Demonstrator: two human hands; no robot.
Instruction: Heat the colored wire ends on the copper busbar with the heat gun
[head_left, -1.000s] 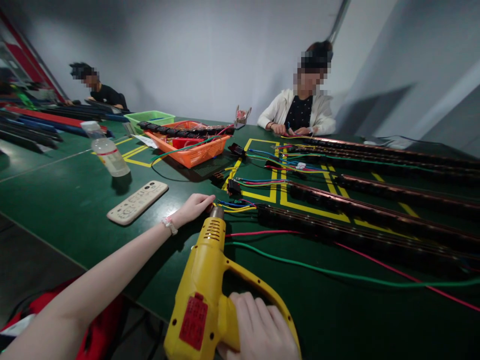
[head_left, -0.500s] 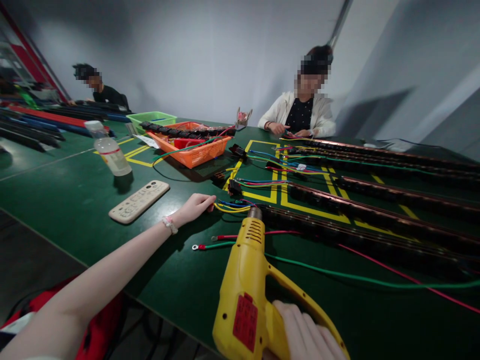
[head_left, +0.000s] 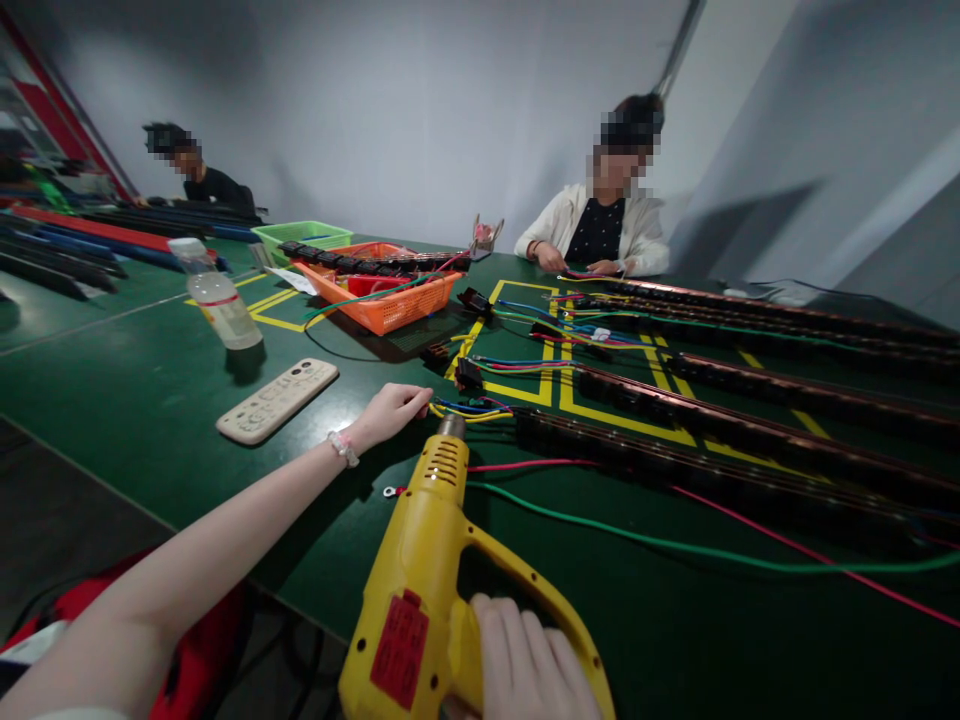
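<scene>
The person's left forearm (head_left: 225,545) is bare along its whole length. At the wrist, just behind the bare left hand (head_left: 390,410), sits a thin bracelet of small pale beads (head_left: 343,449) with a pinkish piece in it, snug against the skin. At the bottom-left corner a narrow pale strip (head_left: 52,714) lies across the upper arm, possibly the hem of a short white sleeve, though too little shows to be sure. The right hand (head_left: 521,665) is likewise bare, seen only as four fingers and part of its back, cut off by the lower edge before the wrist.
</scene>
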